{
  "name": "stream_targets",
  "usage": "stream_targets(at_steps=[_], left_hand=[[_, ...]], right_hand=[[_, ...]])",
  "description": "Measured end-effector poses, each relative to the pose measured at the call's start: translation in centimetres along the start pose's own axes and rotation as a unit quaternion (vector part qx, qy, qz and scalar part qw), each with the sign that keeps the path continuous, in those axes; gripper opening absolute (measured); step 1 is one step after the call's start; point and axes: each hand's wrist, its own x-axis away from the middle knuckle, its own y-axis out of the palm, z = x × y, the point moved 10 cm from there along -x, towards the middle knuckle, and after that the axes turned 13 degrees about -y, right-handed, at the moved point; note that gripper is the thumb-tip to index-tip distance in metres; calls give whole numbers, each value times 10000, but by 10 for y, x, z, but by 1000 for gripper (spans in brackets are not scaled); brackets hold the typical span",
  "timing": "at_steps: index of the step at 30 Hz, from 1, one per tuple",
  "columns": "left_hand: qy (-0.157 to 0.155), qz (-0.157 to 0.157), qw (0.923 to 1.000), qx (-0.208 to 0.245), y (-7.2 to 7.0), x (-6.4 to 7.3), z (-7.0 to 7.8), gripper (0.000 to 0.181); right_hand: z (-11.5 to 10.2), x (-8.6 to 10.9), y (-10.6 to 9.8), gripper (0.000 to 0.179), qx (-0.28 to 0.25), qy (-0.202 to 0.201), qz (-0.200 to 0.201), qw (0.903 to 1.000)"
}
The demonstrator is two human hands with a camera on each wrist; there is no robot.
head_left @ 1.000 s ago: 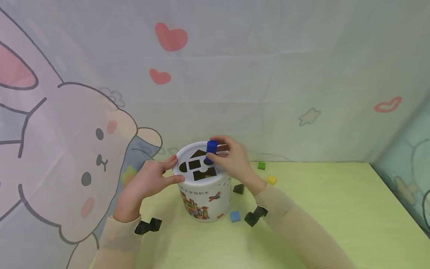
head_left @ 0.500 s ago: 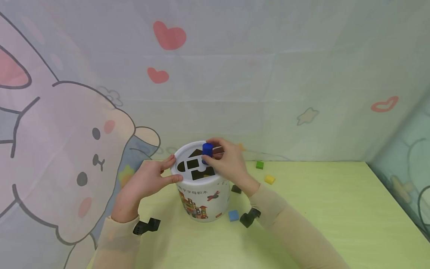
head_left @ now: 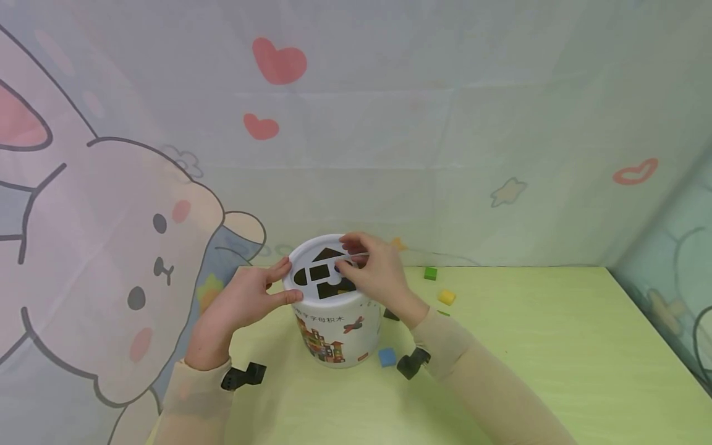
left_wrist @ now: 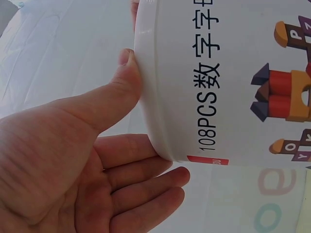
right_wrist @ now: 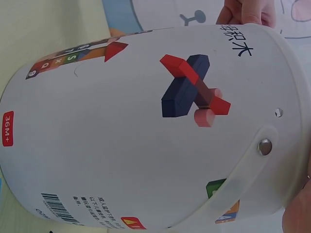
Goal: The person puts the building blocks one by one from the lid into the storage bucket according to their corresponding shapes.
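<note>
The work looks partway through: a yellowish patch in the lid's near hole (head_left: 327,290) suggests that at least one block is already inside the bucket (head_left: 325,334). Outside, on the bench (head_left: 534,352) to its right, lie a blue block (head_left: 387,357), a black block (head_left: 392,314), a yellow block (head_left: 447,297) and a green block (head_left: 431,273); these seem left to do. The bucket stands upright, lid (head_left: 334,301) on.

The right hand (head_left: 381,272) arches over the lid's right side, thumb low and fingers above, its forearm reaching in from the near right. A sliver of dark blue (head_left: 337,266) shows by the thumb tip; whether the grip pinches it, I cannot tell. The left hand (head_left: 253,296) steadies the lid's left edge, thumb near, forefinger far, its grip spread rather than clenched.
</note>
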Motion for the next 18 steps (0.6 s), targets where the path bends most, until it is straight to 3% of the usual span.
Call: stream_targets(at_steps=[14,18], left_hand=[[38,8,10000,-36,-3,2,0,80],[33,2,10000,-21,-3,2,0,80]], right_hand=[[-4,0,2,37,61,-78,-5,10000],[-3,0,1,37,-194,10,-41,9998]])
